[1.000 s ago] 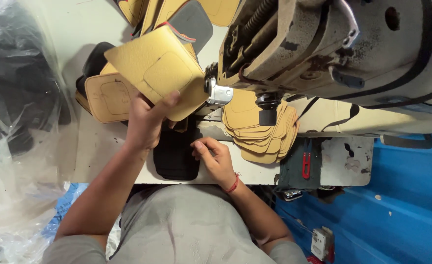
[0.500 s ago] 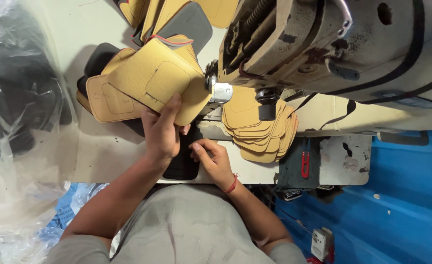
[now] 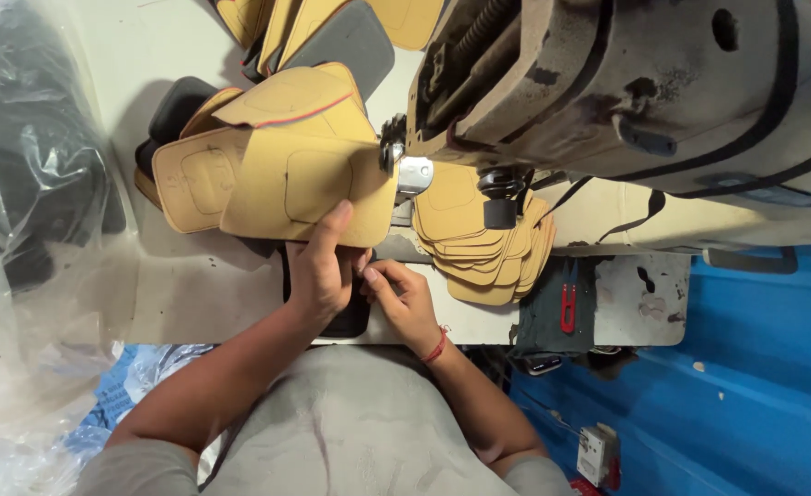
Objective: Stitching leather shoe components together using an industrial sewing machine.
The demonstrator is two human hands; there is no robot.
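Observation:
My left hand (image 3: 321, 268) grips the near edge of a tan leather piece (image 3: 309, 179) with stitched outlines, held flat just left of the sewing machine's needle area (image 3: 412, 174). My right hand (image 3: 404, 298), a red thread band on its wrist, pinches at the same edge beside the left hand's fingers, above a black piece (image 3: 350, 319) lying at the table's front edge. More tan pieces (image 3: 194, 174) lie under and left of the held one.
A large worn sewing machine (image 3: 626, 101) fills the upper right. A stack of tan pieces (image 3: 484, 248) lies under its arm. Red thread snips (image 3: 567, 308) rest on a dark cloth at right. Clear plastic sheeting (image 3: 29, 230) covers the left side. Grey and tan pieces (image 3: 332, 37) lie at the back.
My left hand has brought the tan piece down and toward me, from raised and tilted to lying flatter by the needle. My right hand has stayed at the table's front edge.

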